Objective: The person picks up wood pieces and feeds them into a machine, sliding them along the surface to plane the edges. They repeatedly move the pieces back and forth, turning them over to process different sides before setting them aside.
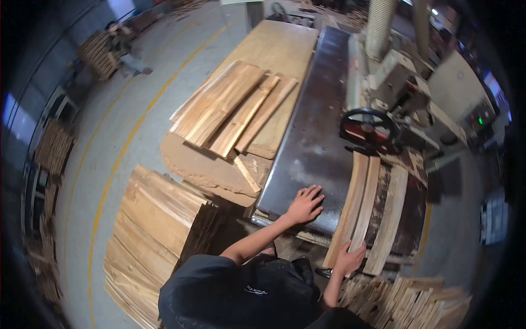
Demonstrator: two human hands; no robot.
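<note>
My left hand [307,206] lies with fingers spread on the dark metal machine table [307,142], holding nothing. My right hand [349,259] is closed round the near end of a narrow wooden strip [365,200]. Against that strip's left side runs another, slightly curved wooden strip [349,208]. A third, wider strip [389,216] lies to the right, with sawdust between. The far ends of the two left strips reach the machine beneath a black handwheel [368,129]. The blade is hidden from view.
Boards [222,101] rest on a side table [274,44] to the left. A tall board stack [150,225] stands by my left side, and cut strips [408,304] are piled at lower right. A ribbed hose [379,33] rises above the machine. Someone [123,49] sits far left.
</note>
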